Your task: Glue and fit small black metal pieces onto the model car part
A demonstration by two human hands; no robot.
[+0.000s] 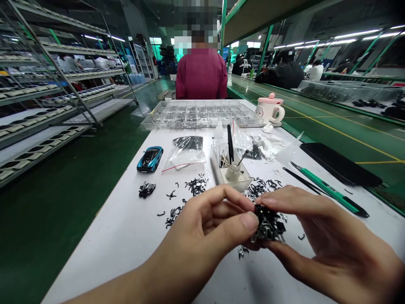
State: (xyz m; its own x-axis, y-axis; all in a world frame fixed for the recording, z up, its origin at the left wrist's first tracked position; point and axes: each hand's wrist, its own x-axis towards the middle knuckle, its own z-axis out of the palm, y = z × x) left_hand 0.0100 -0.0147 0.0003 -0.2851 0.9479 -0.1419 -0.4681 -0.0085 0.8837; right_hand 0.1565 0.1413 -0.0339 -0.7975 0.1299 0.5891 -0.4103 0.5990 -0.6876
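My left hand [209, 223] and my right hand [319, 236] meet over the near part of the white table [126, 236]. Both pinch one small black and silver model part [268, 223], thumbs and forefingers closed on it from either side. Loose black clips [196, 185] lie scattered on the table just beyond my hands. A small white tray [232, 173] with a little bottle and black tweezers stands right behind them.
A blue toy car [149, 159] and a plastic bag of parts [186, 152] lie left of centre. A clear compartment box [202, 113] and pink-lidded mug [270, 109] stand farther back. A green-handled tool [329, 192] and dark tray [340, 164] lie right. A person in red sits beyond; shelving racks line the left.
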